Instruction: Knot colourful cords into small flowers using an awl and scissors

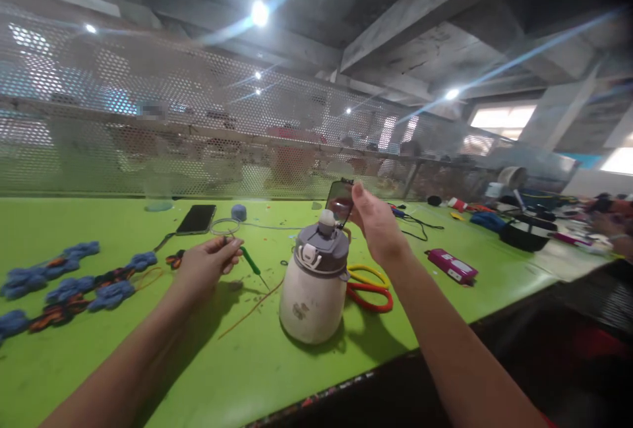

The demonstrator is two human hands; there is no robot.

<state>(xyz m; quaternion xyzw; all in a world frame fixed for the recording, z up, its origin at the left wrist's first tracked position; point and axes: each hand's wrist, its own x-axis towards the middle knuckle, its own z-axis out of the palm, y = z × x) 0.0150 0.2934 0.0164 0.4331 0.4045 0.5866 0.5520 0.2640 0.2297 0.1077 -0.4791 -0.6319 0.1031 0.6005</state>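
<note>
A white bottle (312, 306) with a grey top stands upright near the table's front edge. Its dark see-through flip lid (339, 202) is raised, showing a pale spout (327, 219). My right hand (378, 223) holds the lid at its right side, fingers partly hidden behind it. My left hand (210, 262) is closed in a pinch left of the bottle. A small dark bit shows at its fingertips, too small to name. Right beside those fingertips is a thin pointed tool with a green handle (250, 260); whether they grip it I cannot tell. An orange cord (251, 310) lies below.
Blue and orange crocheted strips (74, 289) lie at left. A phone (196, 219) and blue yarn (238, 212) are farther back. Scissors with red and yellow handles (376, 297) lie behind the bottle, a magenta device (451, 266) to the right. A perforated screen (222, 144) runs along the back.
</note>
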